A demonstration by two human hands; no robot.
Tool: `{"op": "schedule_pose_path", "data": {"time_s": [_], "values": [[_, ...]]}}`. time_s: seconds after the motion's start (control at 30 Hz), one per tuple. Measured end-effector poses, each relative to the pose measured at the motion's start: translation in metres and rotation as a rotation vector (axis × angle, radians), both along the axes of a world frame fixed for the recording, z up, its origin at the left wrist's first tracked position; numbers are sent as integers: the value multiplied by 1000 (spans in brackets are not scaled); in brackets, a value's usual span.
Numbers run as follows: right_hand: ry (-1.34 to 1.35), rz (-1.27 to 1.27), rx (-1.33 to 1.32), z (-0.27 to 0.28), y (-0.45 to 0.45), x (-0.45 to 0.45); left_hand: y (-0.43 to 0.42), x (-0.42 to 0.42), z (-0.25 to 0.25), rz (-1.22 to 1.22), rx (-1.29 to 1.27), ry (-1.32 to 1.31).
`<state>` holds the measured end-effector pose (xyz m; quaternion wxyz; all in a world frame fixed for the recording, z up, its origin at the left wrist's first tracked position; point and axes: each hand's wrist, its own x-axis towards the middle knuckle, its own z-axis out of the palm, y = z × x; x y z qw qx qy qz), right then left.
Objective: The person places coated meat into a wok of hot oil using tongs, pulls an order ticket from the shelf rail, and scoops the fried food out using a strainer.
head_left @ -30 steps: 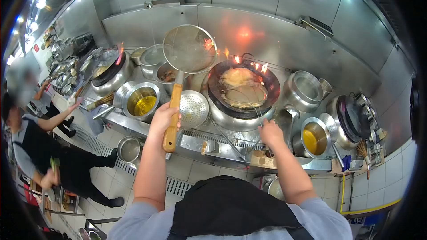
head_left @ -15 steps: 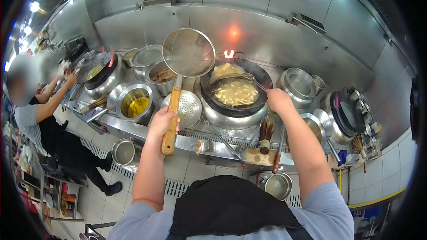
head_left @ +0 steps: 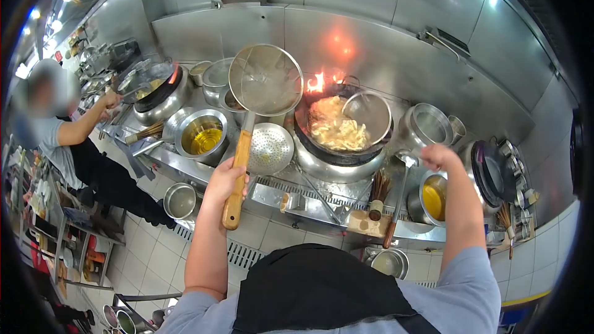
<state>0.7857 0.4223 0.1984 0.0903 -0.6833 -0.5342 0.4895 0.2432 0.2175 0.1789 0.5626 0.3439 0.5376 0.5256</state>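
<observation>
My left hand (head_left: 226,180) is wrapped round the wooden handle of a large round mesh strainer (head_left: 266,80), held up over the stove. The strainer's mesh stands left of a black wok (head_left: 318,151). In the wok, pale yellow strips of food (head_left: 337,128) lie steaming, with flames at the back rim. My right hand (head_left: 438,156) is closed in a fist right of the wok. From it a second, smaller round strainer (head_left: 366,119) reaches over the wok's right side, tilted; its handle is hard to make out. Below that hand, a ladle (head_left: 405,159) rests on the counter.
A perforated skimmer (head_left: 267,148) and a pot of yellow oil (head_left: 203,139) stand left of the wok. On the right are a metal pot (head_left: 428,125), another oil pot (head_left: 434,201) and a bamboo brush (head_left: 378,192). A person (head_left: 83,139) works at another wok at far left.
My right hand has moved right and down, and the smaller strainer has shifted to the wok's right side, its round face showing. Flames behind the wok have grown. My left hand keeps its grip.
</observation>
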Motion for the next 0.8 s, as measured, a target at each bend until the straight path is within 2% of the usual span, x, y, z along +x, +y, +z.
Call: {"op": "schedule_pose_path", "data": {"time_s": [0.03, 0.07, 0.13, 0.23, 0.43, 0.6, 0.8], "values": [[156, -46, -97, -12, -6, -3, -1, 0, 0, 7, 1, 4], [162, -39, -98, -20, -13, -11, -2, -1, -1, 12, 5, -1], [343, 14, -89, -34, -24, -32, -2, -1, -3, 17, 5, 2], [416, 30, -112, -61, -24, -56, -3, 1, -7, 59, 2, 11], [564, 38, -144, -68, -46, -81, -17, 3, -19, 99, -63, 46], [526, 31, -95, -65, -63, -84, -47, 10, -21, 107, -116, 116], [494, 18, -49, -62, -69, -91, -75, 20, -40, 88, -160, 72]]}}
